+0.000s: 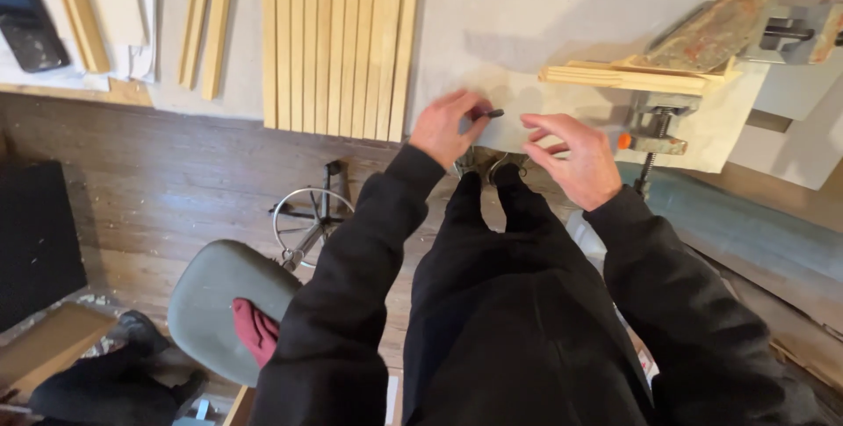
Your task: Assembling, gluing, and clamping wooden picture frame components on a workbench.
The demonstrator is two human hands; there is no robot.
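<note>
- A pale desk (544,4) stood over a dark wooden floor (176,180), with a grey stool (219,294) at seven o'clock.
- The left hand (450,127) pinched a small dark peg-like piece (492,113), short, slim and black, at the desk's near edge, just past twelve o'clock.
- The right hand (571,158) hovered near it at one o'clock, fingers loosely spread, empty.
- Wooden strips (338,39) lay at eleven o'clock; a metal clamp (654,132) gripped stacked wood at two.

No packages, labels, signs or screens show clearly anywhere on the bench or floor; the dark flat object (26,18) at top left is possibly a device, too unclear to tell.
</note>
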